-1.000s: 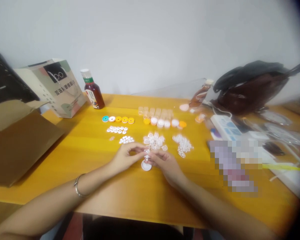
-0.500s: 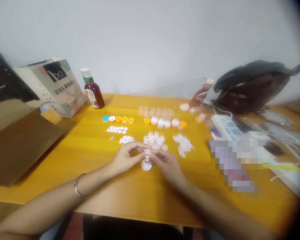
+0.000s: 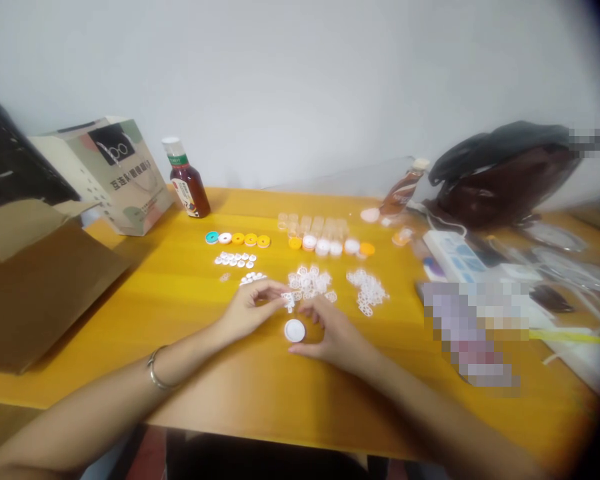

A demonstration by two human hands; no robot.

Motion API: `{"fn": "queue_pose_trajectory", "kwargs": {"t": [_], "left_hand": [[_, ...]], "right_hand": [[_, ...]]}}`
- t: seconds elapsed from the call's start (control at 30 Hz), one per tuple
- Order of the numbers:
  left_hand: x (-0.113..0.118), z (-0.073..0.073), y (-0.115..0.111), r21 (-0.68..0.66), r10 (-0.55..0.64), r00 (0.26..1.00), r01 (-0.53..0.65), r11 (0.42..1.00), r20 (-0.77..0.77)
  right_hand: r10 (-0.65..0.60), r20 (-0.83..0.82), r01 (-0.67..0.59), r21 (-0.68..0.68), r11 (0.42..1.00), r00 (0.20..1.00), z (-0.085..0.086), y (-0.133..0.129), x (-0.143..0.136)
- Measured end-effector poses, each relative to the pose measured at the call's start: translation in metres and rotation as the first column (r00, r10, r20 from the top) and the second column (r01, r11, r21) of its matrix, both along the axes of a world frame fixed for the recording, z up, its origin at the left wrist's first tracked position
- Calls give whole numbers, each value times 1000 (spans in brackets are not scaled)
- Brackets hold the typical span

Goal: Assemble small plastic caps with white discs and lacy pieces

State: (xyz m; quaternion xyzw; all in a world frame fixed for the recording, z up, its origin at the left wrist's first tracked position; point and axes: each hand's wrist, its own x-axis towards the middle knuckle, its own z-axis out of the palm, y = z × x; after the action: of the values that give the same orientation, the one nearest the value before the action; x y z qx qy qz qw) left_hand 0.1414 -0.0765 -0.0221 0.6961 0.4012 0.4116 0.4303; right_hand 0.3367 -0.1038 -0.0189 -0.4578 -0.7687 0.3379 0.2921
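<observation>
Head cam | L hand (image 3: 247,310) fingers pinch 1 white lattice pc (image 3: 289,301) | R hand (image 3: 330,330) fingers apart round 1 white cap (image 3: 295,330)

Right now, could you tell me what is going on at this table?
A person sits at a yellow table handling small plastic parts. The left hand pinches a small white lattice piece. The right hand curls beside a white cap lying on the table. Piles of white pieces and a row of coloured rings lie beyond.
</observation>
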Motion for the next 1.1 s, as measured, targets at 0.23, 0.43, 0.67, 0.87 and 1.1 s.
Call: {"fn": "queue_pose_trajectory", "kwargs": {"t": [0.23,0.43,0.67,0.87,1.1], "left_hand": [[0,-1,-6,192,-78,981,113,975,-178],[3,-4,-8,266,-105,963,172,948,-247],[2,0,-6,281,-124,943,215,935,-308],[4,0,-6,288,-129,949,215,933,-289],[1,3,-4,292,-161,945,246,924,-286]], "right_hand": [[35,48,-40,123,992,998,-17,6,-3],[17,59,-27,173,985,998,-19,9,-5],[15,39,-22,181,983,999,-21,9,-5],[15,38,-21,178,984,999,-23,10,-4],[23,53,-32,164,986,998,-25,11,-3]]}}
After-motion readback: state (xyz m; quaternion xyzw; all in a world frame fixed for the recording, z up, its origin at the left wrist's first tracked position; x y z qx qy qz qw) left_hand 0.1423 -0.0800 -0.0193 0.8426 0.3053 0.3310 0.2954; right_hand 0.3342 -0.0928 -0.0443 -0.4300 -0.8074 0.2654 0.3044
